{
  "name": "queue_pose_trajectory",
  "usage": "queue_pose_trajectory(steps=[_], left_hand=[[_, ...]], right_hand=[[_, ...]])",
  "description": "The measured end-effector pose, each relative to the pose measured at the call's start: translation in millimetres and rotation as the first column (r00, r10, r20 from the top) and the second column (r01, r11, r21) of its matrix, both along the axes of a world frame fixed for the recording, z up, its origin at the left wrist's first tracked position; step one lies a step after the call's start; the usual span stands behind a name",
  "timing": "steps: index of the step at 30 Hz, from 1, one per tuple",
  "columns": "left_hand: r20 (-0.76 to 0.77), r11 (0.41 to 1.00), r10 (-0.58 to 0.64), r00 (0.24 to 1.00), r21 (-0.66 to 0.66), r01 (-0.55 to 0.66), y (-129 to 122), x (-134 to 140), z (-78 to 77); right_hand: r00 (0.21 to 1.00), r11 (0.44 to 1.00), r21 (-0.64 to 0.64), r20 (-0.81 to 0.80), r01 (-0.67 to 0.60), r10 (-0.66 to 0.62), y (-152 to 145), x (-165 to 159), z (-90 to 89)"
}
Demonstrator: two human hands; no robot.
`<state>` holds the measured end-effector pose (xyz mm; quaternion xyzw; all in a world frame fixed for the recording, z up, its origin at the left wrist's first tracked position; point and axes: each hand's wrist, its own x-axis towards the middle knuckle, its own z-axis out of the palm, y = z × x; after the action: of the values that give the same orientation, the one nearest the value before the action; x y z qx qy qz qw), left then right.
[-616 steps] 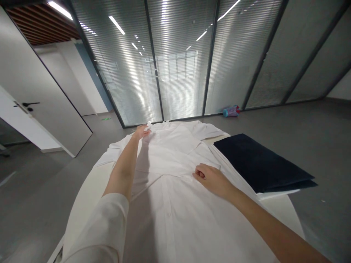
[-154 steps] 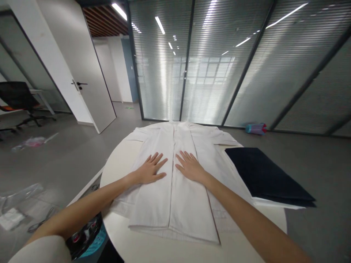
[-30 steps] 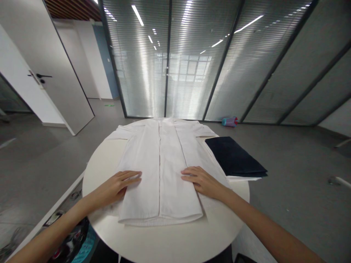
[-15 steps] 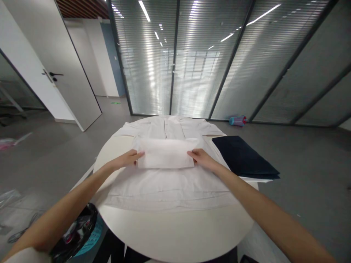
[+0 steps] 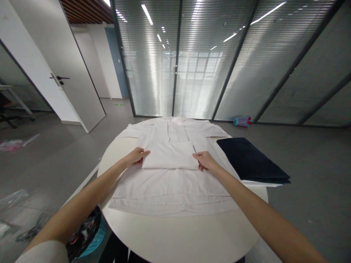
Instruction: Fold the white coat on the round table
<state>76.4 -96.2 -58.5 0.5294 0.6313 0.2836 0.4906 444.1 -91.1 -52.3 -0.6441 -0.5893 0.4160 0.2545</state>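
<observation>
A white garment with short sleeves (image 5: pixel 175 193) lies spread over the round table, its sleeves toward the far edge. On top of it rests a folded white cloth panel (image 5: pixel 170 155); whether it belongs to the garment I cannot tell. My left hand (image 5: pixel 137 155) pinches the panel's left edge, thumb on top and fingers beneath. At the right edge, my right hand (image 5: pixel 205 160) grips the panel the same way. Both forearms reach in from the lower corners. The fingers under the cloth are partly hidden.
Dark navy folded cloth (image 5: pixel 252 160) lies on white material at the right of the round white table (image 5: pixel 186 233), overhanging its edge. A blue basket (image 5: pixel 94 239) with a black liner stands below left. Plastic wrapping and a cable lie on the floor. Glass partitions rise behind.
The folded panel, blurred and apparently raised before, now lies flatter on the garment. Both hands still hold its side edges. The whole view has shifted slightly.
</observation>
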Motion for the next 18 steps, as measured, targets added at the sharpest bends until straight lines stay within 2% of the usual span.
queue_pose_trajectory(steps=[3,5,9,11,13,15,17,18], left_hand=[[-0.08,0.995,-0.073,0.994,0.066,0.078,0.8,0.7,-2.3],[-0.136,0.994,-0.082,0.987,0.054,0.09,1.9,3.7,-1.1],[-0.232,0.994,-0.078,0.969,0.061,0.094,2.2,9.5,2.3],[-0.246,0.993,-0.055,0.968,0.089,0.079,2.0,9.2,3.5],[-0.262,0.979,0.052,0.964,0.205,0.003,2.6,7.7,6.0],[-0.297,0.895,0.207,0.932,0.441,-0.058,4.8,8.4,10.8],[-0.363,0.76,0.266,0.893,0.649,0.037,8.2,15.4,17.3],[-0.414,0.71,0.244,0.877,0.692,0.129,9.9,21.8,20.4]], right_hand=[[0.998,0.999,-0.019,-0.037,0.043,-0.043,-6.9,-2.1,3.9],[0.996,0.997,-0.006,-0.036,0.078,-0.079,-9.6,-4.5,5.9],[0.997,0.997,0.038,0.052,0.063,-0.065,-11.2,-6.5,7.6],[0.991,0.998,0.047,0.128,0.043,-0.049,-12.3,-4.8,10.2],[0.968,0.991,0.136,0.245,0.019,-0.052,-14.1,-3.3,15.7],[0.918,0.942,0.336,0.38,-0.025,-0.111,-15.4,-5.9,23.8],[0.861,0.845,0.514,0.488,-0.149,-0.145,-14.1,-15.7,31.9],[0.835,0.8,0.553,0.536,-0.234,-0.126,-12.2,-23.4,34.7]])
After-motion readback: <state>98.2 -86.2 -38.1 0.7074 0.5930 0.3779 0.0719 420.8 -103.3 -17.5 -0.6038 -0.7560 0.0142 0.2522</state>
